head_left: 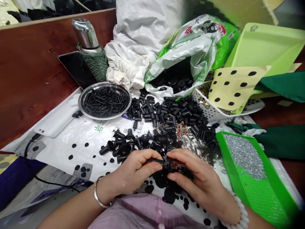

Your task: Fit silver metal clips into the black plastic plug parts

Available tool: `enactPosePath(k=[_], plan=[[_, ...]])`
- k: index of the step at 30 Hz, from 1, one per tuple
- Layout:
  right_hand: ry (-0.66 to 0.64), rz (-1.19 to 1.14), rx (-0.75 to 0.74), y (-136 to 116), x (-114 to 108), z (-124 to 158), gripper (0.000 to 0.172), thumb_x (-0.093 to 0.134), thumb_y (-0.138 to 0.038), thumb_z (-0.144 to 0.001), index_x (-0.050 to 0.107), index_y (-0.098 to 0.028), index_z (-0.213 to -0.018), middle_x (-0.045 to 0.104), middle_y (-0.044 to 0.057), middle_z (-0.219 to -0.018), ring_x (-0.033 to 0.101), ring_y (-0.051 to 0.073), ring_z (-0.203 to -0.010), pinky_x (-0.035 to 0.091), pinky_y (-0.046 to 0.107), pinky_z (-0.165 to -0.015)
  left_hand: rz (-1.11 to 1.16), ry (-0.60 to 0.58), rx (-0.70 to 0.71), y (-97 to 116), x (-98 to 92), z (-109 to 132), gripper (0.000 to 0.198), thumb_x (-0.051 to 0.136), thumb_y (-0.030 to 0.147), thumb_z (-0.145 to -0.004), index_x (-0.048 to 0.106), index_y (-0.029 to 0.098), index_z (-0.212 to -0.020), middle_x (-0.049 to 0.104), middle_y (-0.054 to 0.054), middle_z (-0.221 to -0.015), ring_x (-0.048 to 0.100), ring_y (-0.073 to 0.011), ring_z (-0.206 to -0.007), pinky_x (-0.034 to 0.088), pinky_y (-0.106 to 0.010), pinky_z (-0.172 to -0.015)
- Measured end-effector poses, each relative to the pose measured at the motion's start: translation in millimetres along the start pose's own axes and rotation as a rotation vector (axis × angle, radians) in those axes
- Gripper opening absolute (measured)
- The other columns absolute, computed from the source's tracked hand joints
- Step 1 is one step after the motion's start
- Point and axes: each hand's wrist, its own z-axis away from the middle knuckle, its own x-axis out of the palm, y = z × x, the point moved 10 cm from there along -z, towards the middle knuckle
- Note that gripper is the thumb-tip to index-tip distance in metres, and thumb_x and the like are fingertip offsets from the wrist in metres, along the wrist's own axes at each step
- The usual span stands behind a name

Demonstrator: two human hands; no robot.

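My left hand (143,165) pinches a slim black cylindrical part (157,161) between thumb and fingers. Curled around a black round-flanged plastic part (169,163), my right hand (193,176) grips it from the right side. The two pieces meet end to end; whether they are joined I cannot tell. Just beyond my fingers lie several similar black flanged parts (124,148). Behind them is a heap of short black plastic sleeves (166,111), with flat silvery metal pieces (188,141) beside it.
A round metal dish (81,108) at the left holds black ribbed pieces. A white power bank (57,119), a phone (76,68) and a flask (87,35) are nearby. An opened bag (202,54) contains black discs. At the right lies a green tray (247,194) with tiny screws.
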Motion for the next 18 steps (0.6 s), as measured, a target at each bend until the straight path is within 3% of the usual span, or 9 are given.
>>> enactPosePath(k=[4,9,13,18], plan=[[0.034,0.100,-0.098,-12.0,-2.6,-0.6,0.036,0.056,-0.017,-0.086,0.046,-0.020,-0.120,0.056,0.010,-0.110,0.055,0.022,-0.103,0.052,0.034,-0.083,-0.054,0.019,0.037,5.6,-2.5,3.0,0.017,0.048,0.025,-0.088,0.060,0.016,-0.093,0.060,0.001,-0.073,0.051,-0.0086,-0.062,0.042,-0.020,-0.060],[0.023,0.091,-0.093,-13.4,0.3,-3.5,0.032,0.054,-0.020,-0.087,0.048,-0.021,-0.118,0.058,0.010,-0.107,0.058,0.021,-0.098,0.054,0.033,-0.080,-0.245,0.015,0.193,19.7,1.3,10.8,0.023,0.048,0.025,-0.088,0.055,0.017,-0.109,0.063,-0.006,-0.096,0.057,-0.0141,-0.081,0.046,-0.026,-0.073],[0.006,0.062,-0.053,-8.0,4.3,-3.2,0.032,0.055,-0.020,-0.087,0.047,-0.021,-0.118,0.057,0.009,-0.107,0.058,0.021,-0.096,0.054,0.031,-0.079,-0.387,0.031,0.237,23.7,4.0,15.1,0.024,0.047,0.021,-0.086,0.050,0.016,-0.110,0.060,-0.006,-0.088,0.055,-0.0136,-0.073,0.046,-0.026,-0.066],[0.021,0.020,-0.041,-6.3,5.7,-5.4,0.034,0.058,-0.020,-0.085,0.048,-0.020,-0.118,0.056,0.008,-0.106,0.058,0.018,-0.091,0.053,0.028,-0.077,-0.434,0.115,0.218,22.3,0.6,13.7,0.025,0.044,0.016,-0.087,0.041,0.018,-0.112,0.057,-0.005,-0.095,0.055,-0.0136,-0.081,0.045,-0.025,-0.071]])
